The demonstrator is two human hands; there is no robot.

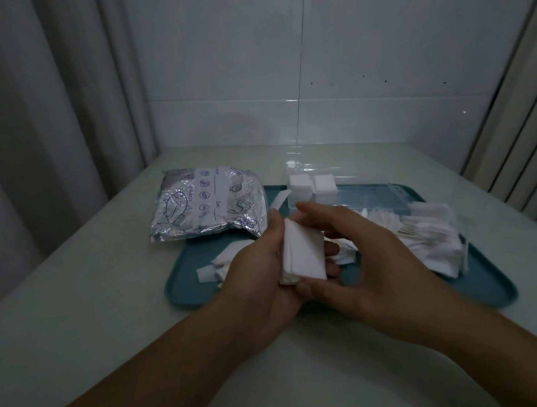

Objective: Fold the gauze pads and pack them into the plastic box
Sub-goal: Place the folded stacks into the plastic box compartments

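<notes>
My left hand [259, 268] cradles a folded white gauze pad [301, 253] in its palm, thumb curled over the pad's upper edge. My right hand [361, 254] meets it from the right, thumb under the pad's lower corner and fingers arched above it. Both hands hover over the near part of a teal tray [479, 280]. At the tray's far edge stands a clear plastic box [366, 195] with two stacks of folded gauze squares [312, 185] at its left end. Loose gauze pieces [220, 261] lie on the tray behind my left hand.
A silver foil pouch [206, 205] with blue drawings lies at the tray's far left corner. A clear holder with white swabs and gauze [430, 235] sits on the tray's right side. The pale table [75, 298] meets a tiled wall behind, with curtains at both sides.
</notes>
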